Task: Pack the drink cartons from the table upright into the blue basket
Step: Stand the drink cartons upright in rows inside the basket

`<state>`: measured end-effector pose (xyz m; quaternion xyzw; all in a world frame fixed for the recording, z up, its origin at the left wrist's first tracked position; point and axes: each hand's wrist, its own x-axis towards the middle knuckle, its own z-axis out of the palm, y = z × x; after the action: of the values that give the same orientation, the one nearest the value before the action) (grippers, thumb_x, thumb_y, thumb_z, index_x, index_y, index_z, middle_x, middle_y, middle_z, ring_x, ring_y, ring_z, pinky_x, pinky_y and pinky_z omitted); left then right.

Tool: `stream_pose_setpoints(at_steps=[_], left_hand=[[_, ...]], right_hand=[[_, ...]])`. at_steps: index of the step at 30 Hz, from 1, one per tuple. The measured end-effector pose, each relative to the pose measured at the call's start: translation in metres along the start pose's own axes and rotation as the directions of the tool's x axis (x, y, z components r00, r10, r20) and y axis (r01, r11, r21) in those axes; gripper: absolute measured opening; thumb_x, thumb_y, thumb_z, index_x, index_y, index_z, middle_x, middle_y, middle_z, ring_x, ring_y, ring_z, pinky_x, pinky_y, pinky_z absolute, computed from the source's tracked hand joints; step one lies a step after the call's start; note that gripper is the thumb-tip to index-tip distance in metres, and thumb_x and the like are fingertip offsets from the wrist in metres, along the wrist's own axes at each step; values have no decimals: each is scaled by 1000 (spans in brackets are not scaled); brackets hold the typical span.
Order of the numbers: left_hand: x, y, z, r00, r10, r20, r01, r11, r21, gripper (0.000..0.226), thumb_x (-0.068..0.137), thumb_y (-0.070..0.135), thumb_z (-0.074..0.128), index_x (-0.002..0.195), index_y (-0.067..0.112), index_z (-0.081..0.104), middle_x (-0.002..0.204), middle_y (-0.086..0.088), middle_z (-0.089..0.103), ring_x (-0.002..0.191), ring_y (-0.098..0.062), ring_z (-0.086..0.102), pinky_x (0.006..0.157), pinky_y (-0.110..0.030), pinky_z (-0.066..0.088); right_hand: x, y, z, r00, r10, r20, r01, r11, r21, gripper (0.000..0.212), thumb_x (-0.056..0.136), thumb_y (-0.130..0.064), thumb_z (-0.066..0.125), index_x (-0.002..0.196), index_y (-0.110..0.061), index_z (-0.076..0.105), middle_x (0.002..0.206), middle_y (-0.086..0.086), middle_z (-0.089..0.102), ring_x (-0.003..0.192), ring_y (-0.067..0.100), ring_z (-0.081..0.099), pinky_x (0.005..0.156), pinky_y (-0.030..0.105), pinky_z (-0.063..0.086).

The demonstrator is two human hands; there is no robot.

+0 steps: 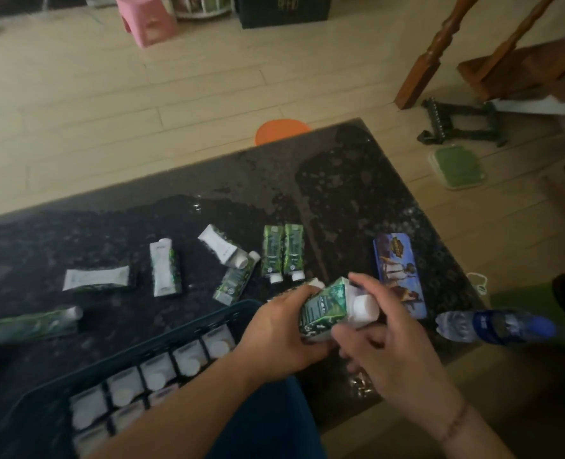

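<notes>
Both hands meet on one drink carton (327,309) just above the near edge of the dark worktop (340,180); left hand (281,336) has fingers curled round the carton's lower body, right hand (390,346) curls over the capped end w/ fingers by the white cap (362,308); so each hand is closed on the same carton, neither free. Key relation: carton's long axis is tilted, running roughly 8 to 2 o'clock, cap end toward 2 o'clock and lifted, base end toward the left hand; not upright yet. Blue basket (181,329) lies at abt 8 o'clock from the carton, just beside the left hand, w/ rows of white-topped cartons already standing in it; left hand is the nearer one to the basket, right hand is on the far side. Judgement: next move needs the carton swung cap-up, then carried toward 8 o'clock and lowered into an open slot; which slots are free near the rim is hard to tell, forearm hides part of it. Other cartons lie flat on the worktop at 9 to 12 o'clock from the hands, e.g. a pair side by side (282,253), long axes abt 12–6 w/ caps toward the person; those remain to be packed, so task looks roughly part-done.
</notes>
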<state>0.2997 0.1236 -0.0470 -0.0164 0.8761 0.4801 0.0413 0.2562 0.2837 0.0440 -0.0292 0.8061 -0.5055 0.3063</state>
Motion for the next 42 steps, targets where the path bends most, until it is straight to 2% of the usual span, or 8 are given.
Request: stream_pose_setpoints(at_steps=[3, 9, 17, 21, 28, 34, 38, 42], left_hand=[[-38, 2, -17, 992, -38, -122, 44, 998, 45, 58, 71, 50, 69, 122, 28, 51, 106, 7, 65, 90, -13, 64, 74, -32, 54], [-127, -33, -52, 988, -22, -153, 53, 978, 203, 61, 77, 62, 60, 125, 28, 49, 122, 8, 58, 112, -9, 49, 93, -25, 44], [-220, -85, -55, 911, -407, 68, 345, 842, 414, 48, 91, 42, 51, 136, 26, 42, 143, 7, 37, 130, -19, 38, 105, -33, 38], [-235, -89, -42, 916, -391, 87, 311, 832, 460, 55, 91, 35, 50, 142, 19, 37, 155, 0, 20, 142, -24, 20, 117, -40, 22], [-245, -88, -33, 928, -370, 46, 316, 844, 433, 50, 96, 26, 43, 142, 7, 40, 162, -7, 9, 149, -23, 3, 112, -31, -10], [-241, -90, -36, 919, -376, 116, 285, 839, 463, 50, 97, 26, 42, 142, 5, 40, 162, -9, 8, 149, -24, 4, 117, -35, -7], [-239, -91, -50, 935, -341, 93, 299, 903, 307, 49, 94, 26, 50, 139, 10, 46, 159, -7, 23, 147, -25, 15, 120, -40, 8], [-252, -90, -91, 932, -304, -199, 286, 951, -115, 42, 92, 28, 53, 134, 21, 54, 148, 7, 43, 137, -4, 35, 112, -15, 22]], right_hand=[[-9, -9, 23, 985, -174, 9, 172, 966, -193, 55, 72, -36, 76, 117, -50, 47, 115, -22, 56, 102, 3, 61, 78, 25, 56], [-33, -9, 95, 938, -297, 179, 344, 862, -372, 51, 60, -31, 81, 98, -42, 49, 104, -21, 52, 98, -9, 50, 75, 1, 39], [-27, 48, 185, 956, -115, 269, 273, 680, -680, 53, 77, -40, 71, 117, -33, 38, 114, -9, 35, 85, 18, 57, 72, 28, 52], [-14, 79, 222, 954, -84, 289, 280, 603, -747, 52, 83, -31, 68, 126, -27, 39, 126, 0, 36, 85, 25, 61, 69, 33, 52], [-8, 113, 248, 978, -69, 196, 184, 726, -663, 52, 89, -10, 56, 137, -22, 38, 142, 9, 38, 96, 34, 61, 73, 37, 50], [-9, 124, 242, 969, -99, 226, 233, 673, -702, 29, 83, 1, 56, 106, -14, 51, 127, 7, 45, 75, 31, 58, 60, 42, 50], [-9, 114, 239, 979, -66, 191, 194, 568, -800, 41, 81, -5, 55, 118, -24, 52, 139, 2, 33, 105, 29, 56, 74, 36, 49], [-23, 71, 256, 971, -240, 13, 162, 614, -773, 36, 69, -4, 72, 99, -24, 67, 116, 3, 47, 97, 31, 60, 67, 33, 48]])
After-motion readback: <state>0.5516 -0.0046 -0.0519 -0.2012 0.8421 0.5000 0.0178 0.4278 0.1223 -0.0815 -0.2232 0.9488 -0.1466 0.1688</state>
